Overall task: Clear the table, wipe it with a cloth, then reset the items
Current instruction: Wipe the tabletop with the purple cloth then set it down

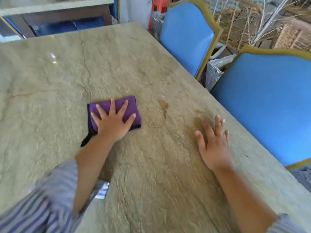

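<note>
The left hand presses flat, fingers spread and clasping nothing, on the folded purple cloth mid-table; the right hand rests flat and relaxed near the right edge, beside brown stains; two blue chairs stand right

Purple cloth with black edging, beige veined table, 2 blue chairs, blue-striped sleeves.
</note>
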